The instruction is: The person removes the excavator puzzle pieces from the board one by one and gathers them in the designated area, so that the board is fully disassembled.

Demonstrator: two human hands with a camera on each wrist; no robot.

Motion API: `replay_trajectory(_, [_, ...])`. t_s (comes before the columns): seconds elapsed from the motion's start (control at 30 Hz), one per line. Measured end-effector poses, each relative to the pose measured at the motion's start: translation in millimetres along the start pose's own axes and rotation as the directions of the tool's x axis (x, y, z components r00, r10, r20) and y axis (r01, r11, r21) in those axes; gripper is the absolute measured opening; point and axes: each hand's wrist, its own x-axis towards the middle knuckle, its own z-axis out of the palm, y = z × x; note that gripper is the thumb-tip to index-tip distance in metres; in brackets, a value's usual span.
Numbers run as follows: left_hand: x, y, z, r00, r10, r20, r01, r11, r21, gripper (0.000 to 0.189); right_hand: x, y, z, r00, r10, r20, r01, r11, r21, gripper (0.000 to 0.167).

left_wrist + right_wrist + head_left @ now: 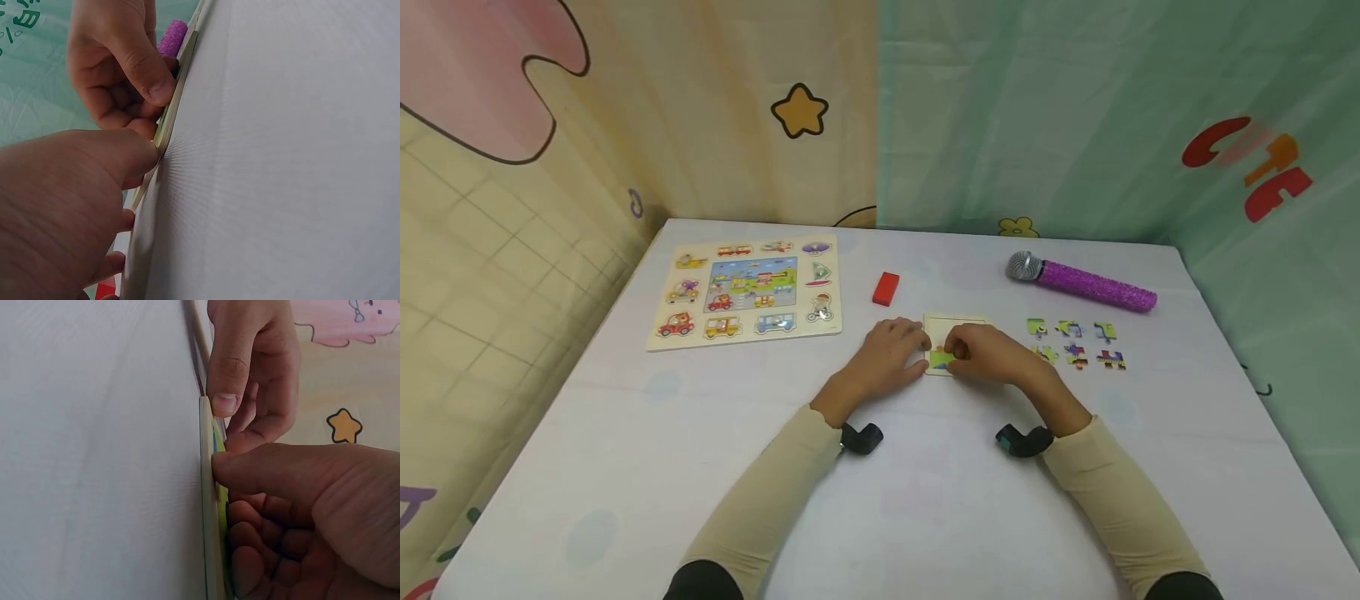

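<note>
A small wooden puzzle board [957, 320] lies flat on the table between the two hands, with green puzzle picture [938, 361] at its lower left. My left hand [889, 357] rests at the board's left edge, its thumb and fingertips touching it. Over the board, the fingers of my right hand [988, 354] are curled, and thumb and forefinger pinch a puzzle piece there, mostly hidden by the hand. In the right wrist view the right thumb [250, 467] presses down at the green layer along the board's edge. Several loose puzzle pieces [1077, 357] lie just right of the right hand.
A larger vehicle puzzle board [749, 328] lies at the back left. Between it and the small board sits a red block [886, 288]. A purple glitter microphone [1093, 285] lies behind the loose pieces. Curtains [1037, 108] hang along the table's far edge.
</note>
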Motion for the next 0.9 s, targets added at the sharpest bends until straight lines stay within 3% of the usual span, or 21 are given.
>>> replay_trajectory(0.33, [0.5,0.8,-0.1,1.000,-0.005,0.007,0.005,1.000,0.002,0.025,-2.4,7.7,1.3,1.000,-0.022,-0.020,0.025,0.991,0.128,0.020])
replay_trajectory(0.63, [-1.5,1.6,-0.1,1.000,-0.014,0.015,0.015,1.000,-0.010,0.025,-2.8,9.7,3.8,0.999,-0.033,-0.028,0.037,0.989,0.143,0.010])
replay_trajectory(0.9, [-1.4,0.7,1.2,1.000,-0.011,0.014,0.011,1.000,-0.001,0.026,-2.9,9.6,2.9,0.999,-0.035,-0.019,0.038,0.982,0.184,0.013])
